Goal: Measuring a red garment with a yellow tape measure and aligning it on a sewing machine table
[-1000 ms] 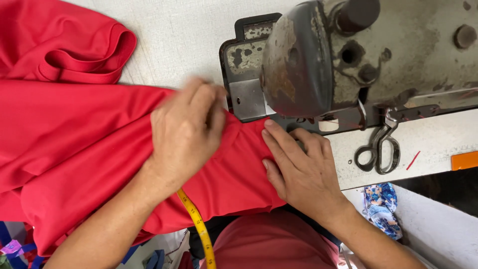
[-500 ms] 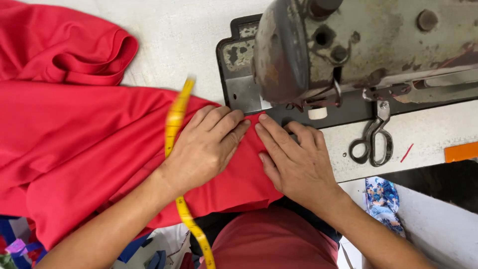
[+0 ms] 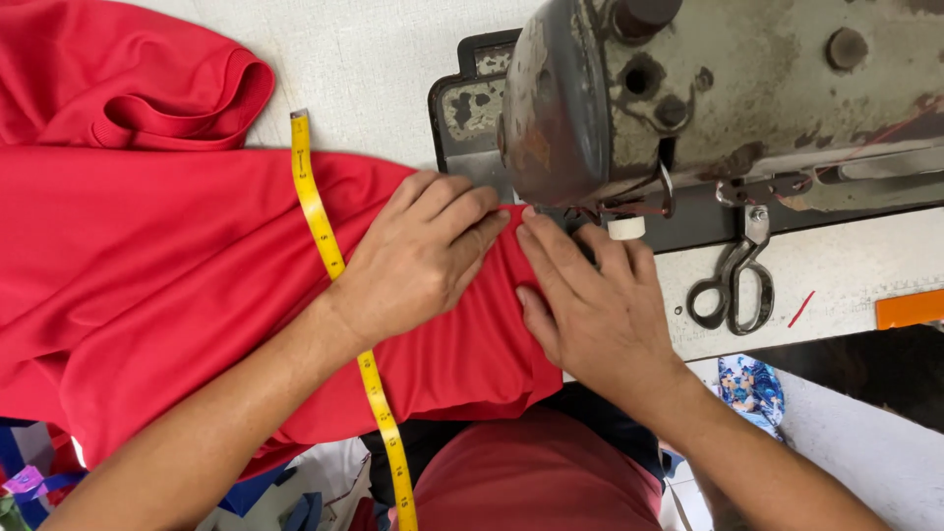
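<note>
My left hand (image 3: 418,256) lies flat, palm down, on a red fabric (image 3: 167,256), its fingertips near the head of a worn grey sewing machine (image 3: 708,88). Beside it my right hand (image 3: 590,300) also presses flat on the cloth's edge, fingers pointing under the machine head. The two hands nearly touch at the fingertips. A yellow measuring tape (image 3: 324,241) runs over the fabric and under my left wrist. The needle area is hidden behind the machine head.
Black scissors (image 3: 733,285) hang by the machine on the white table (image 3: 354,69). More red fabric with a sleeve opening (image 3: 147,93) is bunched at the far left. An orange strip (image 3: 910,308) sits at the right edge. Colourful cloth (image 3: 752,388) lies below the table.
My hands have shifted the red fabric toward the machine head. The measuring tape, raised near my left hand half a second ago, now lies flat across the cloth.
</note>
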